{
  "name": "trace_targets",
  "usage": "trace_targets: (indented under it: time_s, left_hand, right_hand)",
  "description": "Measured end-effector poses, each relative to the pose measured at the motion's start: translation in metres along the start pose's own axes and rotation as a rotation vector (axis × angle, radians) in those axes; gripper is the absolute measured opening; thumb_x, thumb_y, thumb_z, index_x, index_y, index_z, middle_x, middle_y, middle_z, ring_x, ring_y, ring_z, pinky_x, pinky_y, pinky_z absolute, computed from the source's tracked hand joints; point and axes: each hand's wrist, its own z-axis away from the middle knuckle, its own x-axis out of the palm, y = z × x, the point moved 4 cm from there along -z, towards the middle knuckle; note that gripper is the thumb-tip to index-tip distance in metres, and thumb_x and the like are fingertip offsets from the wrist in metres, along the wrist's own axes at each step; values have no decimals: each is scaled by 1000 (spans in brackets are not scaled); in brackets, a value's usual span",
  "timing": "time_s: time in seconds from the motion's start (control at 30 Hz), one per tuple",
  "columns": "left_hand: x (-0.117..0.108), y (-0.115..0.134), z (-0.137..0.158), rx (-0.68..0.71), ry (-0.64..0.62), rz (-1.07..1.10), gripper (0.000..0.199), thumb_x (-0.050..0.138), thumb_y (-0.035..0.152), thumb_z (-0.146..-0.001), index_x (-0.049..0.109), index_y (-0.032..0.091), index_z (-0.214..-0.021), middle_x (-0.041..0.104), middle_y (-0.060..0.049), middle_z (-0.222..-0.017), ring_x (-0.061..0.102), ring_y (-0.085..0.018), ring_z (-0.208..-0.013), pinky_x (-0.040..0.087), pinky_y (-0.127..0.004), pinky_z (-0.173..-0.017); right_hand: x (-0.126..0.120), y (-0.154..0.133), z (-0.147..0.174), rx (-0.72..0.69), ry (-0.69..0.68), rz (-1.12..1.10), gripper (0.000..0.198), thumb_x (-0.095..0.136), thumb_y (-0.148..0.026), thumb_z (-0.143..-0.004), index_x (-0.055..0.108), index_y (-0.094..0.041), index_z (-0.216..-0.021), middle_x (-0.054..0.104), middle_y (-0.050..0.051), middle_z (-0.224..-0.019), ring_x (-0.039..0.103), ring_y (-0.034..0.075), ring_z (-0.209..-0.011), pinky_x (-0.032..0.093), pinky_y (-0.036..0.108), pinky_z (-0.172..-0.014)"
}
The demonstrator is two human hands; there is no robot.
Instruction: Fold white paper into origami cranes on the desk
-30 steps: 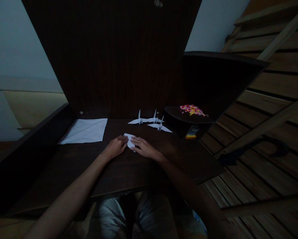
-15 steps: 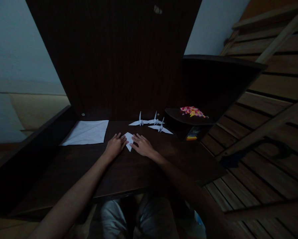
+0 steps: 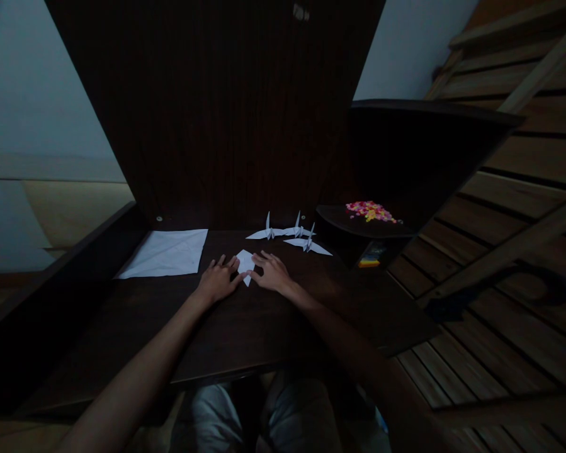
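Note:
A small white folded paper point(image 3: 245, 263), pointed at its top and bottom, lies on the dark desk between my hands. My left hand point(image 3: 217, 279) rests at its left edge, fingers spread and thumb reaching to the lower part. At the right edge is my right hand point(image 3: 271, 273), its fingers stretched out over the side of the paper and its thumb near the lower point. Behind them stand three white paper cranes, one at the left point(image 3: 268, 232), one in the middle point(image 3: 298, 230) and one nearer me point(image 3: 309, 242).
White paper sheets point(image 3: 167, 253) lie on the desk's left. A corner shelf point(image 3: 332, 217) at the right bears a pile of small pink, red and yellow pieces point(image 3: 370, 211). Under it sits a yellow-edged item point(image 3: 369, 263). A wooden slatted frame point(image 3: 509, 251) stands at the right.
My thumbs have shifted slightly along the lower edges of the folded paper. The view has moved a little; the cranes and sheets stay in place.

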Motion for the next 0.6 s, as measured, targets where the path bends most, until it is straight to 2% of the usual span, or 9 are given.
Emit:
trace_targets:
  time_s: [0.27, 0.6]
  left_hand:
    - [-1, 1, 2, -22, -73, -7, 66, 35, 62, -87, 44, 22, -139, 38, -9, -147, 26, -37, -138, 24, -58, -107]
    - [-2, 0, 3, -12, -129, -11, 72, 35, 64, -85, 38, 22, -142, 31, -7, -150, 23, -38, -139, 21, -56, -109]
  right_hand:
    - [2, 0, -2, 12, -23, 20, 57, 47, -48, -87, 49, -18, -135, 42, 8, -145, 28, 27, -139, 21, 46, -114]
    - [1, -2, -1, 38, -31, 20, 59, 48, -48, -86, 48, -15, -135, 41, 8, -145, 27, 28, -139, 20, 45, -114]
